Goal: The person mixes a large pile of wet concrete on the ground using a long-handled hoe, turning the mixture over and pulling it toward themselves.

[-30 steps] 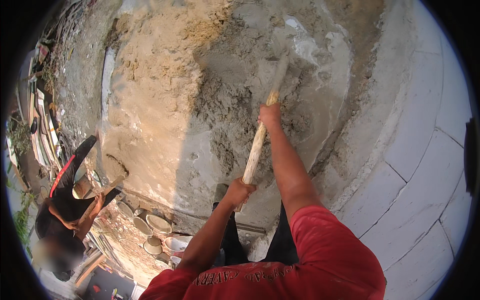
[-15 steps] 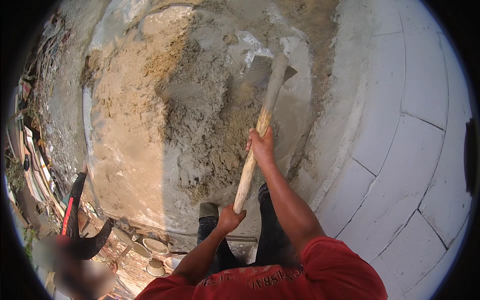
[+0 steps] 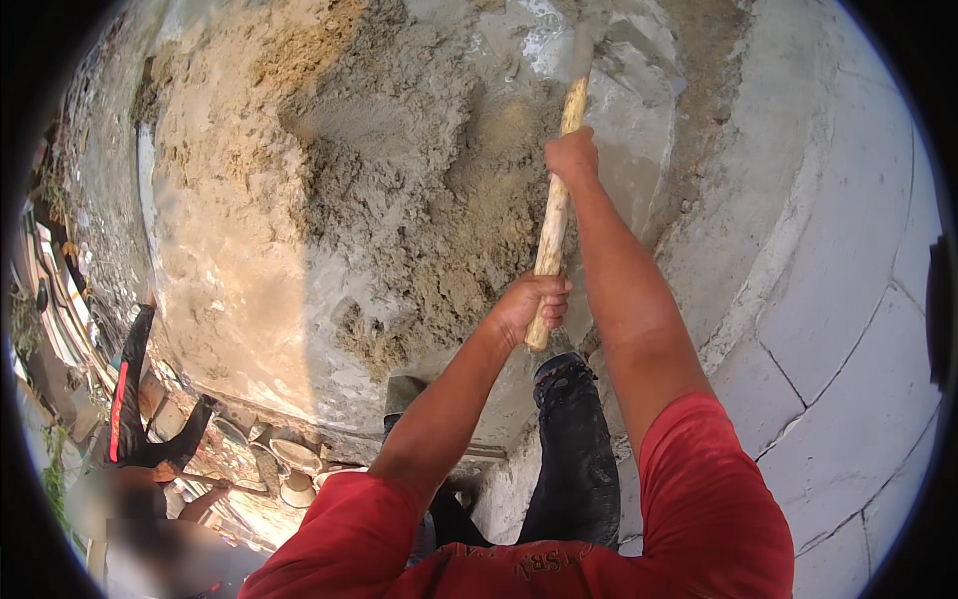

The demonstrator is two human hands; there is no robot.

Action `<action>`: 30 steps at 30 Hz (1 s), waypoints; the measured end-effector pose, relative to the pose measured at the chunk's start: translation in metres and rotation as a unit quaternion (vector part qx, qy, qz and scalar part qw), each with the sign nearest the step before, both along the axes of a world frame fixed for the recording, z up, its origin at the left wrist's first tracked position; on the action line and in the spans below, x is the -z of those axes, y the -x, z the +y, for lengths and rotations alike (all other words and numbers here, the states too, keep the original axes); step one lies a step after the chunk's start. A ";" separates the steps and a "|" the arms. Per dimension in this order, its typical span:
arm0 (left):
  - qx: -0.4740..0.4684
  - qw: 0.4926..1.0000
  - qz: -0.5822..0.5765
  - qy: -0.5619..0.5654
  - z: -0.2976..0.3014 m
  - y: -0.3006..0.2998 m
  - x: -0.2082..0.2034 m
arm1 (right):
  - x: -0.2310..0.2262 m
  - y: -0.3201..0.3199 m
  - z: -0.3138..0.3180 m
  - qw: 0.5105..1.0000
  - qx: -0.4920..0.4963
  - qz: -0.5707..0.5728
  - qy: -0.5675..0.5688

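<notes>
Both my hands are closed round the wooden handle (image 3: 552, 232) of a hoe. My left hand (image 3: 535, 304) grips it close to the butt end, and my right hand (image 3: 573, 156) holds it farther up. The hoe's far end reaches the wet grey ground at the top; it is caked and smeared, so its blade hardly shows. Left of the handle spreads a rough heap of grey mortar (image 3: 389, 190), mixed with tan sand (image 3: 235, 200) on its left side.
Grey wall blocks (image 3: 838, 319) with dark joints line the right. At lower left another person's dark-clad leg (image 3: 130, 384) shows, near several basins (image 3: 296, 454). Stacked boards (image 3: 65, 299) lie at the far left. My dark-trousered leg (image 3: 574, 454) stands beside the mortar.
Both hands have moved away from my body and to the right, carrying the hoe forward. Its blade, plain earlier, is now hard to make out. My view has shifted slightly.
</notes>
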State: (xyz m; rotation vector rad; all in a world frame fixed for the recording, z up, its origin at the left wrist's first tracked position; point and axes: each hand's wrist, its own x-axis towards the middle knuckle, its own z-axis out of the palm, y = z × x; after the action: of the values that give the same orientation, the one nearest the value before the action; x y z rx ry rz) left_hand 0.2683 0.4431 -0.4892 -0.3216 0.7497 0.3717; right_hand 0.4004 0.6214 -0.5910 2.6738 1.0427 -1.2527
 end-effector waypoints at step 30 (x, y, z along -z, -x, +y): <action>0.420 0.794 0.374 -0.231 -0.251 0.215 -0.214 | -0.205 0.196 -0.281 0.828 0.406 0.379 -0.078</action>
State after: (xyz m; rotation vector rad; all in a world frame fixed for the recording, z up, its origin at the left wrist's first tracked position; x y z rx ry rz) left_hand 0.0533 0.1926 -0.2749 0.6803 1.4504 -0.2103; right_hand 0.2044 0.3404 -0.3855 2.8459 -0.1553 -2.6010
